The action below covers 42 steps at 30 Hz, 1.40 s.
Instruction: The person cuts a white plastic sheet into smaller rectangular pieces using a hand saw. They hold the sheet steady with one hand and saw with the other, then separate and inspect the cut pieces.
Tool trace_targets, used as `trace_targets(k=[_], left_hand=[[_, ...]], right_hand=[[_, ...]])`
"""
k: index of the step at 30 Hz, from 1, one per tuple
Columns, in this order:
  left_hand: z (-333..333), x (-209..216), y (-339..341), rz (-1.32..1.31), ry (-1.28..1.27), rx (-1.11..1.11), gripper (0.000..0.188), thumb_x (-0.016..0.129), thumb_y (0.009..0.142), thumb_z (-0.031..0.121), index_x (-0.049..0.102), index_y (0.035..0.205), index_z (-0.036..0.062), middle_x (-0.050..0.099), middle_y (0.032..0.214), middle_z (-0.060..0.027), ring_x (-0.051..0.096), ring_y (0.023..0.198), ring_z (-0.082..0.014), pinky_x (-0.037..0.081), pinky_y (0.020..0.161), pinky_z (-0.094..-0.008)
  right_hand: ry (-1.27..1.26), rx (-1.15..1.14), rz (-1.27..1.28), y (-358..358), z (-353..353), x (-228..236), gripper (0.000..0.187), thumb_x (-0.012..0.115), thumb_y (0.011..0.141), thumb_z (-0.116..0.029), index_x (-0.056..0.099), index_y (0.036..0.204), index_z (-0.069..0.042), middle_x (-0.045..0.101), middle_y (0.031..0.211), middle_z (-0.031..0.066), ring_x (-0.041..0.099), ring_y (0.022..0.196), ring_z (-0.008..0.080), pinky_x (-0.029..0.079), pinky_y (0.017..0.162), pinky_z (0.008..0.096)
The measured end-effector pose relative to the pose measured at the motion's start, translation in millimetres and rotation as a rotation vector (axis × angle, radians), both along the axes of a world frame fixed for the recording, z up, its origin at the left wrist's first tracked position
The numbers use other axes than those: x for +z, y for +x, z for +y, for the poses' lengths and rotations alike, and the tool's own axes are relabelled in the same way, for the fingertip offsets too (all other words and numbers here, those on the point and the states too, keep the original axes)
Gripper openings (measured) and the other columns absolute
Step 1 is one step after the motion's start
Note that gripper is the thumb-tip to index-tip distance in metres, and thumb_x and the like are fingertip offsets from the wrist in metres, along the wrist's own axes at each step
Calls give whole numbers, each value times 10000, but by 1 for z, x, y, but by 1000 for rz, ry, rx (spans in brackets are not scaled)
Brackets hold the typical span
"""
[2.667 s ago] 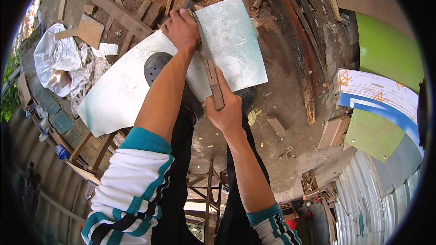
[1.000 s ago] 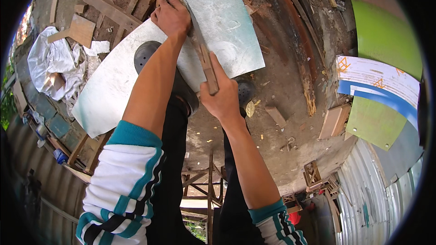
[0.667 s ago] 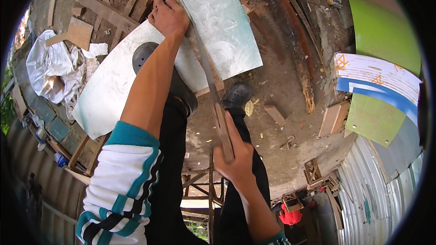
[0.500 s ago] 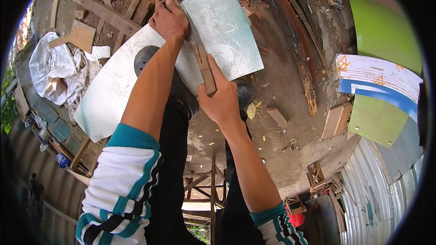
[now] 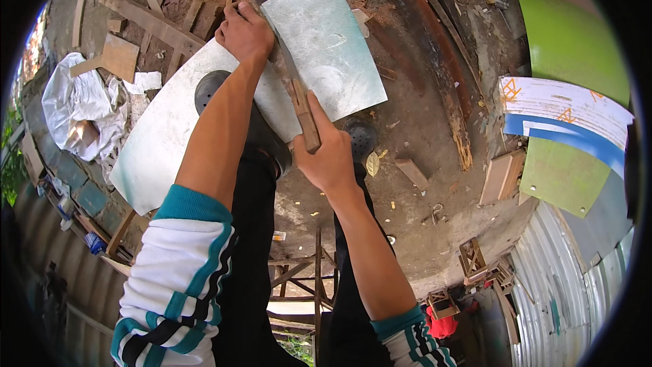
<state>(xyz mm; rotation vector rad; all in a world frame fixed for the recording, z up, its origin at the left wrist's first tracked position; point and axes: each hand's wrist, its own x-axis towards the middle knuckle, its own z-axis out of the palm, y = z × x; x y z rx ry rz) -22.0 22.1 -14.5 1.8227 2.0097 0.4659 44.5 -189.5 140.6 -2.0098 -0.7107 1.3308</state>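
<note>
A long hook-tipped blade with a wooden handle (image 5: pixel 304 112) lies across a pale, scuffed flat sheet (image 5: pixel 329 47) near the ground. My right hand (image 5: pixel 327 156) wraps its handle's near end, the index finger stretched along the side. Toward the far end, my left hand (image 5: pixel 246 32) is closed beside the blade at the sheet's far-left edge. What its curled fingers grip is hidden under the hand. A dark clog (image 5: pixel 213 91) on my left foot rests on the sheet. My other clog (image 5: pixel 361 137) stands just off the sheet's near right edge.
Scrap boards (image 5: pixel 146 19) and sawdust litter the ground ahead. A crumpled silvery plastic sheet (image 5: pixel 68 105) lies left. Long dark timber (image 5: pixel 441 75) stretches along the right, with a short wood block (image 5: pixel 411 172) nearer me. Green panels (image 5: pixel 570 44) stand by corrugated metal (image 5: pixel 553 278) at far right.
The blade and my right hand have slid slightly toward me along the sheet. My left hand stays about where it was, while the whole view has shifted a little.
</note>
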Motion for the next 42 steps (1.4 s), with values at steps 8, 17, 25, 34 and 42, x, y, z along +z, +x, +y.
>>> trace_targets(k=[8, 17, 25, 34, 42], left_hand=[[5, -4, -8, 2, 36, 19, 559, 312, 1033, 450, 523, 1266, -12, 656, 1124, -287, 550, 1172, -412, 230, 1124, -480], [3, -5, -8, 31, 21, 10, 539, 315, 1029, 442, 538, 1224, -8, 657, 1132, -277, 554, 1163, -412, 250, 1105, -482], [4, -8, -7, 20, 49, 5, 538, 315, 1025, 452, 540, 1210, 0, 666, 1122, -264, 561, 1157, -410, 256, 1096, -478], [6, -5, -12, 42, 13, -1, 558, 305, 1027, 454, 531, 1253, -3, 652, 1142, -284, 553, 1173, -418, 238, 1116, -486], [4, 0, -6, 55, -19, -8, 559, 303, 1027, 449, 533, 1247, -11, 654, 1137, -285, 555, 1174, -417, 239, 1123, -477]], right_hand=[[46, 58, -34, 7, -104, 110, 774, 604, 715, 24, 434, 1470, 46, 705, 1119, 253, 750, 777, 328, 595, 687, 368], [-159, 37, 113, -1, -17, 38, 738, 643, 782, -81, 428, 1486, -20, 685, 1038, 298, 709, 787, 404, 591, 683, 394], [99, 69, -33, 0, -122, 87, 838, 646, 723, 0, 385, 1518, -42, 646, 1194, 313, 731, 863, 377, 609, 748, 375], [-20, 53, 19, -2, -78, 65, 797, 673, 760, -66, 394, 1504, -16, 673, 1124, 296, 721, 859, 409, 598, 764, 416], [46, 52, -29, -12, -74, 33, 799, 672, 765, -83, 381, 1506, -15, 677, 1074, 304, 719, 831, 406, 601, 734, 429]])
